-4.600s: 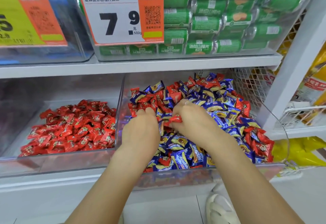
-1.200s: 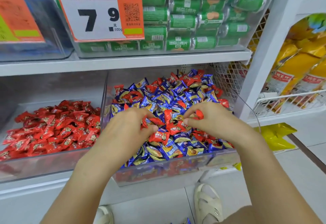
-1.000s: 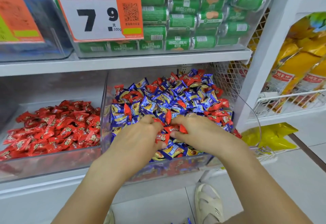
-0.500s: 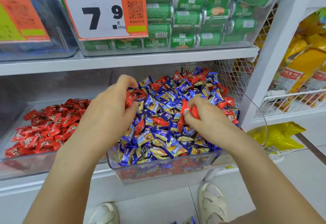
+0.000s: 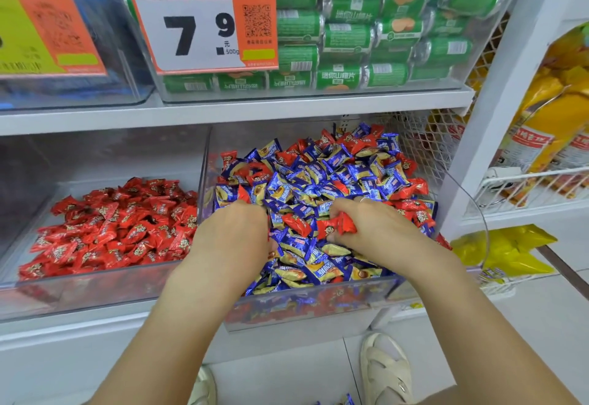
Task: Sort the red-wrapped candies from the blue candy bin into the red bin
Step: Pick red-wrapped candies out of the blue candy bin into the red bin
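Note:
The clear blue candy bin (image 5: 302,305) holds a heap of blue-wrapped candies (image 5: 322,175) with red-wrapped ones mixed in. To its left, the clear red bin (image 5: 79,290) holds only red-wrapped candies (image 5: 121,223). My left hand (image 5: 232,239) lies knuckles-up at the front left of the blue bin, its fingers curled down into the heap and hidden. My right hand (image 5: 379,232) rests on the heap's middle right and grips a few red candies (image 5: 342,224) between thumb and fingers.
A white shelf board (image 5: 223,114) runs close above both bins, carrying a bin of green packs (image 5: 366,38) and a price tag (image 5: 197,22). A white upright (image 5: 497,92) and a wire basket (image 5: 526,188) of yellow packs stand to the right. Sandalled feet (image 5: 385,369) are below.
My left hand came down from the blue bin's rear left, where it held red candies, to the front left of the heap. My right hand dropped slightly, still gripping red candies.

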Demonstrator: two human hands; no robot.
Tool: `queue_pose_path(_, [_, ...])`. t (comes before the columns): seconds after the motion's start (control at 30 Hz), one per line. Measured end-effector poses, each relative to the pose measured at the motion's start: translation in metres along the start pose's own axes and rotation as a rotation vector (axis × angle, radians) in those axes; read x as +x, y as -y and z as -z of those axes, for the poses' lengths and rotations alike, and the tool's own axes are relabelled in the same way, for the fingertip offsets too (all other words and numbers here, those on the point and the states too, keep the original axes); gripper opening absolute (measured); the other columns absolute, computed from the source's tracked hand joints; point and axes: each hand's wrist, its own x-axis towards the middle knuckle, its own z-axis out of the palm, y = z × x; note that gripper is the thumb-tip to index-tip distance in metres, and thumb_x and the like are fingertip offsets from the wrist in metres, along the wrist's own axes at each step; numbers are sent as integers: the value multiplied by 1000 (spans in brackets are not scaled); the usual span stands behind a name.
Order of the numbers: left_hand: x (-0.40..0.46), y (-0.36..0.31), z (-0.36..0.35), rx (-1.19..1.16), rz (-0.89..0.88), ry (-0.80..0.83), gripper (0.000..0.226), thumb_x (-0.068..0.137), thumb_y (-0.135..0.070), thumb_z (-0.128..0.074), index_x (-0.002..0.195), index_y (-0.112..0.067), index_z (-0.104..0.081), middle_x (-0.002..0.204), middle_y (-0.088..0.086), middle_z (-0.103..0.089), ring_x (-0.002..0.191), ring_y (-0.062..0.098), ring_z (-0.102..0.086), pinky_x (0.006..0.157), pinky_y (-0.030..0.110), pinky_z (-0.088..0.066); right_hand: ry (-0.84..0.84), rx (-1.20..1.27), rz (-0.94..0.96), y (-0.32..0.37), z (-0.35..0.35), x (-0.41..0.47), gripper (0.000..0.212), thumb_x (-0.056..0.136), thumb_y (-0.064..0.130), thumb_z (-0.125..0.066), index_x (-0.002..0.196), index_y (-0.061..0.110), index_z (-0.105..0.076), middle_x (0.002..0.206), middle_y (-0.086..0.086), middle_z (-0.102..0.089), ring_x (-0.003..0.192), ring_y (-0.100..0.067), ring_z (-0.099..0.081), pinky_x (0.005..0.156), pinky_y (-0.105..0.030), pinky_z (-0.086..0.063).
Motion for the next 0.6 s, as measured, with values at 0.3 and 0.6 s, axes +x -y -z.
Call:
queue_pose_path(0.3, [-4, -2, 14, -349, -154, -263, 13, 85, -26, -54, 97, -28, -49, 72, -4, -60, 61, 12, -53, 58, 32, -44, -282, 193, -222, -54, 40, -20, 26, 88, 40, -60, 90, 14, -59, 64, 1, -57, 67, -22, -56, 58, -32, -37])
queue_pose_path(0.6, [18, -20, -16, -62, -196, -127, 40, 97, -22, -46, 132, -41, -44, 115, -2, -52, 95, 22, -61, 60, 30, -42, 178, 13, -188, -44, 25, -22, 49, 86, 38, -64, 132, 34, -47, 105, 4, -62, 93, -15, -56, 72, -27, -41])
